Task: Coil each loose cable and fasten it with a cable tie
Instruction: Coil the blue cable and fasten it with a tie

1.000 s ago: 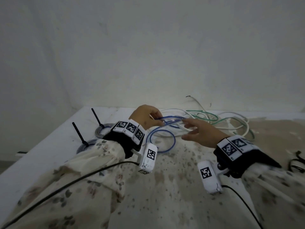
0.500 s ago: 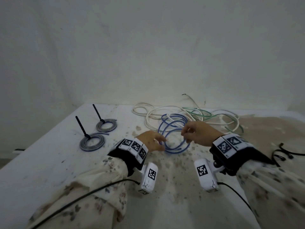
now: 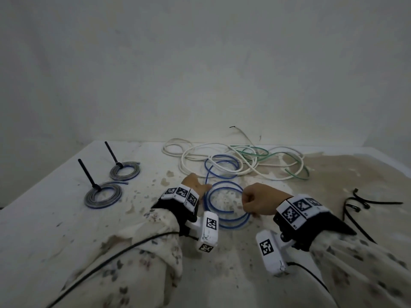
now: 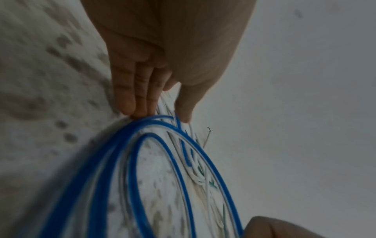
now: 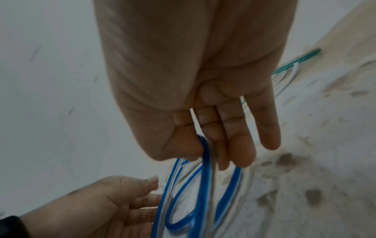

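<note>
The blue cable (image 3: 224, 205) lies partly coiled on the tabletop (image 3: 66, 218), directly between both hands. The left hand (image 3: 195, 185) holds the coil's left edge, fingers nearly straight with the thumb closing on the strands. The right hand (image 3: 260, 202) pinches the right edge between curled fingers and thumb. The uncoiled remainder runs away from the person toward the white cables (image 3: 191, 161). Both hands are equally near; the 2 tied coils (image 3: 103, 194) lie to the left.

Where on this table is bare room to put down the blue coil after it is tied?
Bare surface lies between the two tied coils and the left hand, and near the front edge. The back is crowded with white cable and green cable; black cable ties lie at the right.
</note>
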